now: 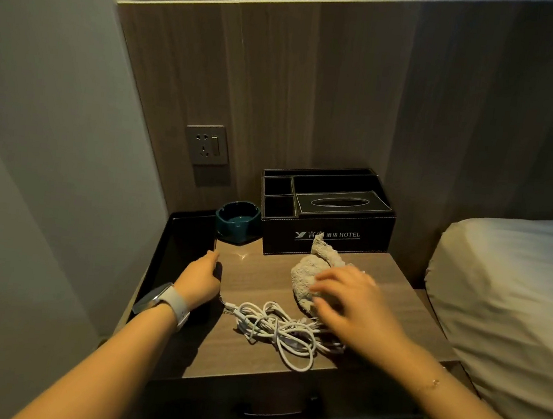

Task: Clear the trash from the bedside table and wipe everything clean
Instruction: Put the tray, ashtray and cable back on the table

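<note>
A wooden bedside table [260,276] fills the middle of the head view. A crumpled beige cloth [305,274] lies on it. My right hand [354,304], blurred, lies over the cloth's right side with its fingers spread and touching it. A tangle of white cables [275,329] sits near the front edge, partly under my right hand. A black tray [180,253] lies along the table's left side. My left hand [200,276], with a watch on the wrist, grips the tray's right edge.
A teal ashtray [237,220] and a black hotel tissue box with compartments [328,222] stand at the back. A wall socket [206,144] is above the tray. The bed [517,288] borders the right side. A drawer handle [279,413] shows below.
</note>
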Available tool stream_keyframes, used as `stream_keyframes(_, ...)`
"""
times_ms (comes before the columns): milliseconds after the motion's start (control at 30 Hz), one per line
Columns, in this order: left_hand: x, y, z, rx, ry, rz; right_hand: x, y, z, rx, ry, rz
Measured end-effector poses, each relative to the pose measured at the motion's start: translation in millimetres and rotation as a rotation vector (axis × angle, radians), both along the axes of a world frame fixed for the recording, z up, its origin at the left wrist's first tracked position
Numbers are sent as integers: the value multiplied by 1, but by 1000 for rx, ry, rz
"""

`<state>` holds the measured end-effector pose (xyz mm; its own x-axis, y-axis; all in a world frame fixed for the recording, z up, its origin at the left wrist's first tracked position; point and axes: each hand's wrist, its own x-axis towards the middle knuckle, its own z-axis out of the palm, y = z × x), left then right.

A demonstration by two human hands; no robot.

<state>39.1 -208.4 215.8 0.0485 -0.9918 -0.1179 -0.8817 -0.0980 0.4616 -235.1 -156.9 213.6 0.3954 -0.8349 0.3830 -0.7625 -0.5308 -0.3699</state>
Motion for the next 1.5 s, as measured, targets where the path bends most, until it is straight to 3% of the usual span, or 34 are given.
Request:
stream_keyframes(200,-9,7,4,-61,-16,-17,52,16,1,59,466,-26)
stream_keyframes(267,-7,18,9,-183,-22,-59,53,14,-1,101,419,-30)
stream_keyframes(333,-13,35,17,-255,22,-239,46,11,-1,174,241,-25)
stream_keyframes(467,-35,70,14,-200,-132,-560,19,1,1,314,67,6)
stream_keyframes(533,-38,73,3,-271,-217,-572,9,-2,2,389,57,62)
stream_keyframes(667,-35,78,-3,-393,-199,-554,4,-4,-2,428,24,75)
stream_keyframes(767,-20,87,3,-431,-18,-483,5,-7,-1,467,2,55)
stream_keyframes(833,-8,92,17,-378,256,-353,11,-7,2,434,49,62)
stream_keyframes(933,7,91,42,-346,663,-154,28,-2,5,266,314,74)
stream_keyframes(1000,12,84,55,-340,783,-97,43,3,4,138,470,61)
stream_keyframes(1067,11,70,66,-321,906,-60,54,7,5,74,486,60)
stream_keyframes(1133,7,49,75,-286,1004,-23,56,8,13,121,370,71)
stream_keyframes(1367,-25,-64,99,-223,1099,20,21,-36,67,457,-635,-15)
stream_keyframes(1500,-45,-127,105,-326,1113,79,3,-69,81,480,-962,-77)
